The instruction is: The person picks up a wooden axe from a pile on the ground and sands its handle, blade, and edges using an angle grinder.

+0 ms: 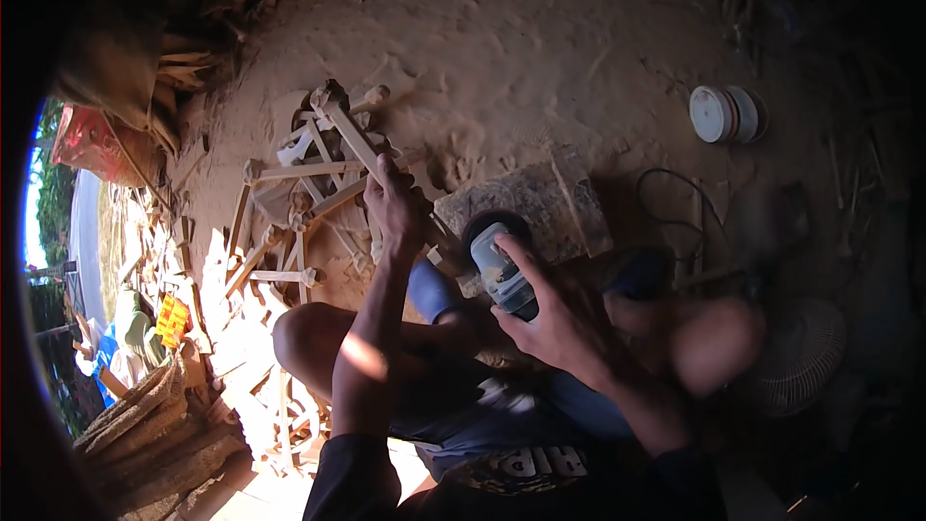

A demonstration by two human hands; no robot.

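My left hand (394,205) is closed around a long pale bone-like piece (352,138), whose knobbed dark end points up and left. In my right hand (550,309) is a grey-green power grinder (502,270), with the index finger stretched along its top. The grinder's round dark disc (494,232) faces away from me, over the near left part of a worn block (531,198). Between my left hand and the disc, the lower end of the piece is partly hidden. More bone-like pieces (299,171) lie in a loose pile beyond and left of my left hand.
A white round container (712,115) stands on the dusty ground at the right. A dark cable (675,174) loops right of the block. A fan (796,357) is at the lower right. Sacks (159,434) and sunlit scraps lie on the left. My bent knees flank the work.
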